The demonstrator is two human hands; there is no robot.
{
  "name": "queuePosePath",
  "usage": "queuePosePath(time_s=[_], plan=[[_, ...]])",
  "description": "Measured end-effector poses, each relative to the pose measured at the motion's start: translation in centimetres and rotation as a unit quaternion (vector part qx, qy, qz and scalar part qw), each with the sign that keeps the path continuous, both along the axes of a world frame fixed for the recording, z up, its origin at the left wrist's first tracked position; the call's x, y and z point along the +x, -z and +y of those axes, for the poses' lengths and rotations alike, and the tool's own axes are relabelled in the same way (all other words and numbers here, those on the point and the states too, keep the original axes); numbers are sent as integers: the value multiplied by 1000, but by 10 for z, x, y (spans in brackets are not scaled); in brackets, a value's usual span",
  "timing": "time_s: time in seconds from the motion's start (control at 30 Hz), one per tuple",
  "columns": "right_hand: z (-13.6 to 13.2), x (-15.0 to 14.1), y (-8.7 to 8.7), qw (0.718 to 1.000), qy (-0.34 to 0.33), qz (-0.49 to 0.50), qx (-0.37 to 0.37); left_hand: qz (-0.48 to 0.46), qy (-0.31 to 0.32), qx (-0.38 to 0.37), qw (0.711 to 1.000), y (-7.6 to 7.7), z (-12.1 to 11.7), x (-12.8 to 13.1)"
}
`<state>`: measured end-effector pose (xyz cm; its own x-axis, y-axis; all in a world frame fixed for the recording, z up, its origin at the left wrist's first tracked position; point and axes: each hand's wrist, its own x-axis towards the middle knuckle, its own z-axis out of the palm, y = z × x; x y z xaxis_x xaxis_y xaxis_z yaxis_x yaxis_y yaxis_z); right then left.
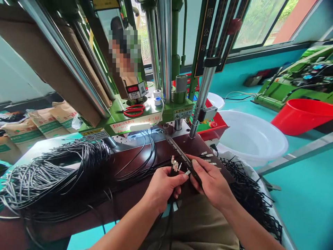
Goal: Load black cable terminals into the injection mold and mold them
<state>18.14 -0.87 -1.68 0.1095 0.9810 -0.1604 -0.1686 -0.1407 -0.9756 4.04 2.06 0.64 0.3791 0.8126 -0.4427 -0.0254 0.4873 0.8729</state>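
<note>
My left hand (162, 187) is closed round a small bundle of black cables whose metal connector ends (174, 165) stick up above the fingers. My right hand (210, 180) is closed on a long dark metal strip (182, 158) that runs from the machine bed toward me, and its thumb and finger pinch one connector tip (187, 172) beside the strip. Both hands hover over the dark brown bed (161, 149) of a green press machine (145, 114).
A large heap of black cables (52, 177) lies on the left. More finished cables (249, 198) fill a white bag on the right. White basin (252, 137), red tub (301, 116), red scissors (134, 110), steel columns (164, 48), paper sacks (39, 123) at far left.
</note>
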Motion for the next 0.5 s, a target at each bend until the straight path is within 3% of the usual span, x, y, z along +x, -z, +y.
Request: queuePosePath(time_s=[0.5], plan=[[0,-1,1,998,6,-54,20,16,24,3,1000,2,1,0]])
